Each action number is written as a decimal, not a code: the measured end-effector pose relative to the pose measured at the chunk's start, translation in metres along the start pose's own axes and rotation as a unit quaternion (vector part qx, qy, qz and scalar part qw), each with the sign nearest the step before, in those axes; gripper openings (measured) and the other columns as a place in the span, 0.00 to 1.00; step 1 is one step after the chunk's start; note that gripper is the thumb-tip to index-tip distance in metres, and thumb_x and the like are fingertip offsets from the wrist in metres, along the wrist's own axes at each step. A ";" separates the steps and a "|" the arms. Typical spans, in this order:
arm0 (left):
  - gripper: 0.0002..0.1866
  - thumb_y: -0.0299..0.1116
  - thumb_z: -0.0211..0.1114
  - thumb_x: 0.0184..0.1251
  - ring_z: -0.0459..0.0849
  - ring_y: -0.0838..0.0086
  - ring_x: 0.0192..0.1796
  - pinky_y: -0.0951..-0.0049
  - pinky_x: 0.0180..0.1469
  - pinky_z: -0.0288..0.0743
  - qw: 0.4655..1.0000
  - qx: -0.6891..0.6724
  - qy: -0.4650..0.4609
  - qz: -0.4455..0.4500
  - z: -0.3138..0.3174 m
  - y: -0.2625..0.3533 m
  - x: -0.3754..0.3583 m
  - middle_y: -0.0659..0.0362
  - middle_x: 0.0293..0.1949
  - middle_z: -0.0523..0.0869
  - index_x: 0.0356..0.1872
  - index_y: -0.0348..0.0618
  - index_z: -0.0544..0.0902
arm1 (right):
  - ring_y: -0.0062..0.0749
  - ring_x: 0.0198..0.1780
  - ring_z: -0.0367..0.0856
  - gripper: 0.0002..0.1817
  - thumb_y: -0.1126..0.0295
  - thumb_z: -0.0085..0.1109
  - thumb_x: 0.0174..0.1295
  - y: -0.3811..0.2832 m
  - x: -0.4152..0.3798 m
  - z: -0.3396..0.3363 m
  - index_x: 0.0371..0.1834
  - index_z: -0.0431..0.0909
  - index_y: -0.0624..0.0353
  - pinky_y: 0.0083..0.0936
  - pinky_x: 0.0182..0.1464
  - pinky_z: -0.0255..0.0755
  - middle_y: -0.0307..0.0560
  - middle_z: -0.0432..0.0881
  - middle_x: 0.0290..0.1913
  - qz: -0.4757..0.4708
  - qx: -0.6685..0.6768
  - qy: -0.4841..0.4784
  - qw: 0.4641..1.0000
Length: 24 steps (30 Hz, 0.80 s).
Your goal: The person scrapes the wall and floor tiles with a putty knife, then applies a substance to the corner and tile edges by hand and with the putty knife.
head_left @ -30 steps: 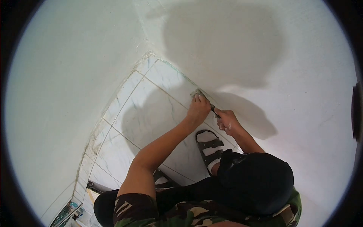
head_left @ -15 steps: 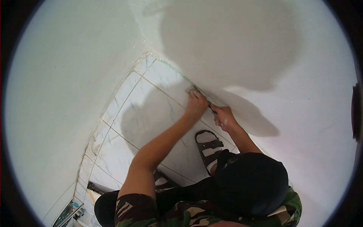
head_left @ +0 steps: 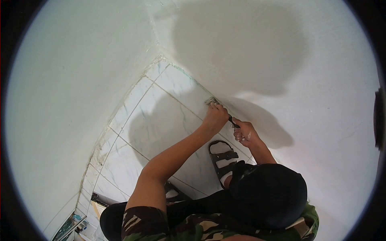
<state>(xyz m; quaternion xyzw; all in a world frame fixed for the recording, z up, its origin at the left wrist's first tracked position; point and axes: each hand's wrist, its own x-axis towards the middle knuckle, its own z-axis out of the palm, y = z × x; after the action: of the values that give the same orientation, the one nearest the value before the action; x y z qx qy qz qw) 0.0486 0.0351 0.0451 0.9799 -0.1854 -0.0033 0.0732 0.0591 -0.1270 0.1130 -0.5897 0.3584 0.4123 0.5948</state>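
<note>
Grips a dark-handled tool [head_left: 232,119] with the left hand [head_left: 215,116] close to its far end and the right hand [head_left: 246,133] nearer, at the right edge of the tiled floor [head_left: 148,116], beside the right wall [head_left: 333,80]. Seems stiff and light; best held by the handle [head_left: 234,122].

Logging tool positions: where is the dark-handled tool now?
In the head view, just right of centre, the dark-handled tool is held by left hand and right hand, low beside the right wall.
</note>
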 end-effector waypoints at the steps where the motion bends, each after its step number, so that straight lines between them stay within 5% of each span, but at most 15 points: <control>1: 0.11 0.29 0.63 0.59 0.82 0.52 0.49 0.61 0.51 0.78 1.000 0.001 -0.001 0.000 -0.001 -0.002 0.000 0.42 0.42 0.83 0.39 0.32 0.83 | 0.18 0.14 0.53 0.19 0.54 0.61 0.70 -0.002 -0.001 0.002 0.30 0.72 0.57 0.21 0.16 0.44 0.29 0.56 0.15 0.000 0.001 -0.001 1.000; 7: 0.10 0.29 0.63 0.59 0.81 0.56 0.45 0.61 0.49 0.79 0.999 -0.038 0.009 0.001 -0.008 -0.029 -0.006 0.47 0.38 0.81 0.38 0.33 0.83 | 0.20 0.13 0.55 0.19 0.56 0.63 0.68 -0.004 0.017 0.019 0.31 0.75 0.61 0.22 0.15 0.47 0.33 0.61 0.15 0.029 0.041 -0.051 0.997; 10: 0.13 0.30 0.64 0.59 0.84 0.44 0.53 0.55 0.54 0.80 0.997 -0.069 -0.012 0.024 -0.005 -0.032 -0.009 0.40 0.43 0.84 0.41 0.30 0.84 | 0.20 0.13 0.57 0.19 0.56 0.63 0.69 -0.005 0.004 0.032 0.29 0.74 0.61 0.22 0.14 0.46 0.35 0.62 0.15 0.017 0.015 -0.035 0.999; 12: 0.12 0.30 0.64 0.60 0.84 0.48 0.50 0.57 0.52 0.80 0.997 0.027 0.069 -0.024 0.005 -0.029 -0.010 0.43 0.40 0.84 0.40 0.31 0.84 | 0.20 0.13 0.57 0.20 0.56 0.63 0.69 -0.010 -0.005 0.043 0.28 0.74 0.61 0.23 0.14 0.47 0.35 0.63 0.15 -0.022 -0.022 -0.014 0.999; 15: 0.11 0.30 0.63 0.60 0.83 0.53 0.47 0.60 0.52 0.80 0.994 0.074 0.063 -0.048 0.016 -0.061 -0.001 0.46 0.39 0.83 0.39 0.33 0.83 | 0.20 0.13 0.55 0.21 0.53 0.61 0.70 -0.015 0.033 0.061 0.26 0.69 0.54 0.22 0.16 0.48 0.30 0.58 0.14 -0.068 -0.085 -0.017 0.994; 19: 0.13 0.27 0.64 0.57 0.82 0.57 0.53 0.62 0.52 0.80 0.997 -0.076 0.008 -0.007 -0.009 -0.109 -0.004 0.46 0.45 0.81 0.44 0.35 0.78 | 0.20 0.13 0.55 0.21 0.52 0.61 0.70 -0.036 0.032 0.084 0.26 0.68 0.53 0.23 0.16 0.50 0.31 0.60 0.15 -0.035 -0.047 -0.081 0.995; 22: 0.15 0.27 0.65 0.55 0.81 0.56 0.52 0.61 0.51 0.80 0.998 -0.036 0.004 -0.055 -0.013 -0.092 -0.003 0.45 0.45 0.80 0.44 0.34 0.79 | 0.20 0.14 0.57 0.20 0.54 0.62 0.69 -0.029 0.027 0.077 0.31 0.75 0.60 0.23 0.16 0.51 0.32 0.63 0.17 -0.039 -0.012 -0.069 0.997; 24: 0.15 0.27 0.65 0.55 0.81 0.54 0.52 0.61 0.52 0.80 0.998 -0.039 -0.003 -0.048 -0.009 -0.079 -0.001 0.44 0.46 0.80 0.44 0.33 0.79 | 0.20 0.15 0.57 0.19 0.53 0.61 0.70 -0.018 0.034 0.049 0.34 0.75 0.60 0.22 0.17 0.51 0.32 0.62 0.18 -0.036 0.053 -0.153 0.986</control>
<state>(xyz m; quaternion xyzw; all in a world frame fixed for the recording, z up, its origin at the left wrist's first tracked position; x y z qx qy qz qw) 0.0766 0.1094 0.0427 0.9841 -0.1385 -0.0165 0.1103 0.0865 -0.0747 0.0913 -0.4997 0.2635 0.4566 0.6873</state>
